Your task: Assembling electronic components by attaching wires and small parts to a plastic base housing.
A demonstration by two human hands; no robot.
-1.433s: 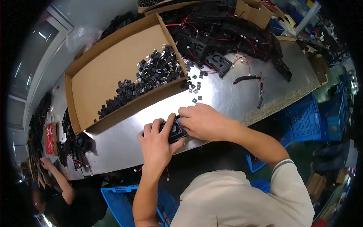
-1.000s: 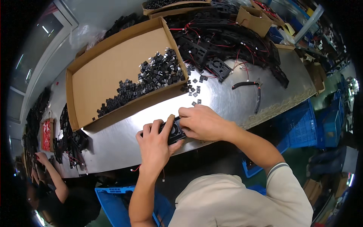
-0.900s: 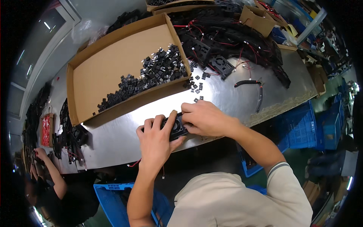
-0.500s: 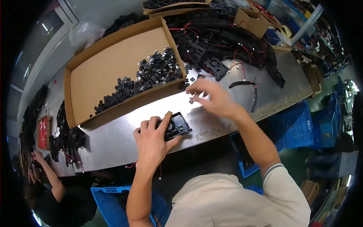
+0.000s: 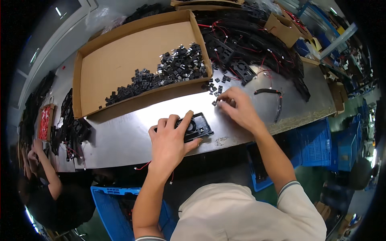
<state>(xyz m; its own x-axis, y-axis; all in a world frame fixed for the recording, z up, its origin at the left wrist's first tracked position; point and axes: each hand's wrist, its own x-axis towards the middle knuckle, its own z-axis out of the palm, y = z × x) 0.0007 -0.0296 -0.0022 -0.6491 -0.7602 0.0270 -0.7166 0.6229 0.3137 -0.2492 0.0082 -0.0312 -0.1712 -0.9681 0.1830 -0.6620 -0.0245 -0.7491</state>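
My left hand [image 5: 169, 138] is closed around a black rectangular plastic housing [image 5: 202, 125] at the table's front edge. Its fingers lie over the top and the thumb presses the near side. The housing has a round opening, and red wires hang below the edge near it. To the right, my right hand [image 5: 240, 109] has thumb and fingers drawn together just above the metal table. A small black square part [image 5: 214, 103] lies right at its fingertips; whether anything is pinched there is hidden. Several similar loose parts [image 5: 217, 89] are scattered just beyond.
A shallow cardboard box [image 5: 120, 56] holds a heap of small black parts [image 5: 181, 64]. Black-handled pliers [image 5: 268, 91] lie at the right. Black frames with red wires [image 5: 243, 70] are piled behind. Blue crates [image 5: 315, 142] stand below the edge. Another person's arm [image 5: 47, 166] is at far left.
The thumb and fingers of my right hand have come together beside the small black part. My left hand keeps its hold on the housing. The whole view has shifted slightly.
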